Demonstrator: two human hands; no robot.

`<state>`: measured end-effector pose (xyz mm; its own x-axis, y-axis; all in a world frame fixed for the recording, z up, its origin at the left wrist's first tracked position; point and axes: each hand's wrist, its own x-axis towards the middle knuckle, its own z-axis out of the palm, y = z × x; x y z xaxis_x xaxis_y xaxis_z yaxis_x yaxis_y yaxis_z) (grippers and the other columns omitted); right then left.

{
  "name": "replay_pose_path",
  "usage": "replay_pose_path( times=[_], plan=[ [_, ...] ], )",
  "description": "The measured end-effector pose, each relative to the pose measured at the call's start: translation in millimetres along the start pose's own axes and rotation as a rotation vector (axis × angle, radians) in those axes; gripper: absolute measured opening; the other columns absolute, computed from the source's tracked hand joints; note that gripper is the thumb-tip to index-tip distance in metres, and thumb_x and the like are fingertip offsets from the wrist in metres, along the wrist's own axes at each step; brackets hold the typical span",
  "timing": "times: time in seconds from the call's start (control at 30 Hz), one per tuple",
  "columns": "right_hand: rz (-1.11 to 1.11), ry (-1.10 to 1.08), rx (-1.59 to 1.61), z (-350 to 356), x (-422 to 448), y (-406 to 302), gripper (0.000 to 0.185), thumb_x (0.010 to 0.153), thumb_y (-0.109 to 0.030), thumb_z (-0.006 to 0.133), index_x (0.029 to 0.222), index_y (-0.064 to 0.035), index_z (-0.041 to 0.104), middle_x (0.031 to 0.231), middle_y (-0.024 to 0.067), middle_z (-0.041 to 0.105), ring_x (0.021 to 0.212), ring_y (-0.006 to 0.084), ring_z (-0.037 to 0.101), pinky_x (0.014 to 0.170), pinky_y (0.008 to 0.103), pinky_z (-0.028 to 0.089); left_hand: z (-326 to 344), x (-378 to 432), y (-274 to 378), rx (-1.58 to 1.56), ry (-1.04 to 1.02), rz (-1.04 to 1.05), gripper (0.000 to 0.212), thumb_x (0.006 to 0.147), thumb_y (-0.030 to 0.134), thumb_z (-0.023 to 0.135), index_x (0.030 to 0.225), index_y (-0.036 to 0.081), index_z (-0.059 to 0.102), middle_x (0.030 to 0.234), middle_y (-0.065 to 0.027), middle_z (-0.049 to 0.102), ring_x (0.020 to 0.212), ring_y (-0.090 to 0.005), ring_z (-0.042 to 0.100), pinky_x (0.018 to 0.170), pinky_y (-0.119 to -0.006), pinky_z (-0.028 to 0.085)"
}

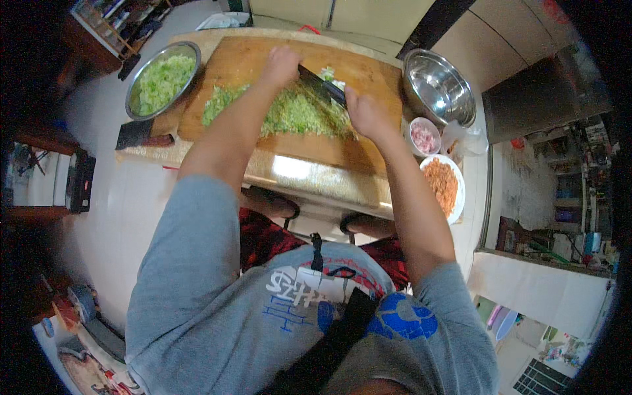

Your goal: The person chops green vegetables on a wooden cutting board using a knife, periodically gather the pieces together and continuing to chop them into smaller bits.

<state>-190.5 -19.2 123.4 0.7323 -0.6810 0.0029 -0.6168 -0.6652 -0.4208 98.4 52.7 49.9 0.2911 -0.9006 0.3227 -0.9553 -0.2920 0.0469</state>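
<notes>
A dark-bladed kitchen knife (323,85), blurred and seen almost along its spine, spans the gap between my hands over a wooden cutting board (296,48). My left hand (282,64) is closed on its far-left end. Around the other end my right hand (366,114) is closed; the fingers hide that end. Under and beside the blade lies finely chopped green vegetable (296,116), spread in a wide band across the board. A few paler bits (328,74) sit just beyond the blade. My left forearm covers part of the chopped layer.
Left of the board stand a steel bowl (196,64) of chopped greens and a second cleaver (136,134) lying flat. On the right are a large steel basin (437,86), a small bowl of pinkish chopped food (424,137), a plastic bag (469,140) and a white plate (460,185) of orange-brown mince.
</notes>
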Motion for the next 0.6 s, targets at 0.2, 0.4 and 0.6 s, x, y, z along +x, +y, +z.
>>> replay_pose_path(
  times=[0.2,0.4,0.6],
  plan=[
    [0.021,-0.005,-0.071,-19.8,-2.2,5.3,0.069,0.115,-0.045,0.028,0.101,0.0036,0.075,0.104,0.0360,0.072,0.097,0.0543,0.071,0.091,0.0614,0.054,-16.2,35.5,1.6,0.034,0.091,0.033,0.015,0.078,0.012,0.077,0.093,0.011,0.077,0.100,-0.0072,0.075,0.110,-0.0300,0.067,0.096,-0.049,0.049],
    [0.185,-0.034,-0.170,-44.6,-34.9,-0.2,0.074,0.115,-0.048,0.026,0.097,0.0037,0.076,0.105,0.0377,0.071,0.096,0.0549,0.071,0.093,0.0622,0.054,-8.6,-5.5,41.9,-0.074,0.110,0.082,0.015,0.074,0.012,0.078,0.089,0.013,0.076,0.098,-0.0052,0.075,0.105,-0.0293,0.066,0.097,-0.048,0.048],
    [-0.021,0.011,-0.175,-45.9,-33.9,16.2,0.064,0.114,-0.044,0.032,0.104,0.0003,0.077,0.101,0.0337,0.073,0.094,0.0546,0.071,0.090,0.0611,0.056,-9.6,-5.0,45.5,-0.146,0.229,0.058,0.017,0.071,0.009,0.078,0.086,0.014,0.075,0.095,-0.0051,0.075,0.104,-0.0296,0.066,0.093,-0.047,0.046]
  ],
)
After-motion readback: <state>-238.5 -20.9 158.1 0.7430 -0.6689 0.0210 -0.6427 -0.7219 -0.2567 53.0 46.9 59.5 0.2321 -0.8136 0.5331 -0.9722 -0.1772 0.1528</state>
